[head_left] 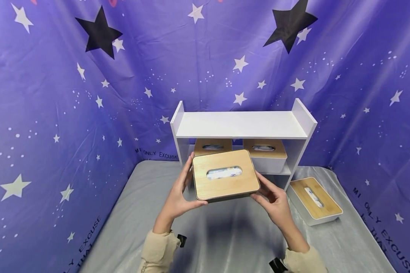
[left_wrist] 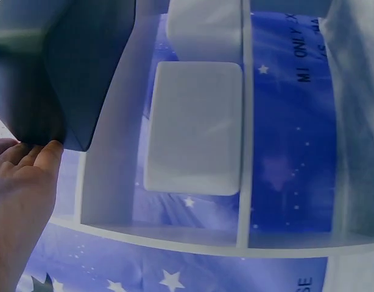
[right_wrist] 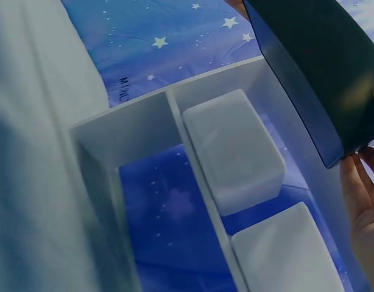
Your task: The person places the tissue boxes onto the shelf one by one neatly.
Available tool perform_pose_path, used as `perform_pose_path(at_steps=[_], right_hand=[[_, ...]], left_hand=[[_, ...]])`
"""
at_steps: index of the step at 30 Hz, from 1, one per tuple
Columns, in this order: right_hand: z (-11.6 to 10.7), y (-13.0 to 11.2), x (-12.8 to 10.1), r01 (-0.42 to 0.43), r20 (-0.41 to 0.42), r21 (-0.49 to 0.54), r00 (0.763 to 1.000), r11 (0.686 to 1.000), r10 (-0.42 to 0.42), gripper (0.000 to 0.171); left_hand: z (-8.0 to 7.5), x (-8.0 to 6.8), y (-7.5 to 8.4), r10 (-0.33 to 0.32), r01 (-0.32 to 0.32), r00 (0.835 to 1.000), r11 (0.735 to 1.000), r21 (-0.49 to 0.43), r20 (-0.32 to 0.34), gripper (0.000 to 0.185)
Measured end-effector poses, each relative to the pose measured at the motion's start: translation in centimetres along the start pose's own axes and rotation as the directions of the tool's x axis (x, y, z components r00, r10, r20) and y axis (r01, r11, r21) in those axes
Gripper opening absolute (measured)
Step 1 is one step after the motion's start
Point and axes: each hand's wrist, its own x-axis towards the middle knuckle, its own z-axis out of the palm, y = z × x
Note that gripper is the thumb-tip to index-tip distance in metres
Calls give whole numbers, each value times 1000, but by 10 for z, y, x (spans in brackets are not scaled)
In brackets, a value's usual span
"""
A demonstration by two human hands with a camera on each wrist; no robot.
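Both hands carry one tissue box [head_left: 225, 174] between them: left hand [head_left: 178, 197] wrapped round its left edge with the thumb curled under the near corner, right hand [head_left: 275, 200] cupping the right edge, fingers bent against the side. The box is held in the air above the grey cloth [head_left: 133, 220], just in front of the white shelf unit [head_left: 240, 125], its wooden lid tilted slightly toward the camera, tissue showing in the slot.

Two more boxes already sit in the shelf's lower bay, left one [head_left: 212, 146] and right one [head_left: 266, 153]. A fourth box [head_left: 315, 200] rests on the cloth to the right, near the shelf's foot.

Risks, as I judge them:
- Grip is by the edges only (nothing under the middle); a smooth white body could slide out if either hand eases.
- The lid looks like a loose-fitting piece; more tilt might shift it.
- The lower bay looks full, so pushing in there would knock the seated boxes.
- The raised side panels of the shelf could catch a corner on the way to the top board.
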Motion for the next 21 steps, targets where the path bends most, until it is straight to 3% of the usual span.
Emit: perform_pose_path(at_steps=[6, 9, 14, 21], right_hand=[[-2, -2, 10, 24, -7, 3, 1000, 1000, -24, 65], [-3, -3, 14, 19, -8, -3, 1000, 1000, -19, 65], [-4, -5, 23, 16, -2, 25, 1000, 1000, -16, 66], [-2, -9, 35, 64, 1, 53, 998, 997, -64, 62]], left_hand=[[-4, 13, 24, 13, -13, 1000, 1000, 19, 7, 126], [-4, 16, 21, 8, -8, 1000, 999, 32, -1, 128], [-5, 17, 4, 47, -46, 999, 998, 30, -12, 125], [-7, 23, 10, 60, -58, 998, 997, 45, -24, 120]])
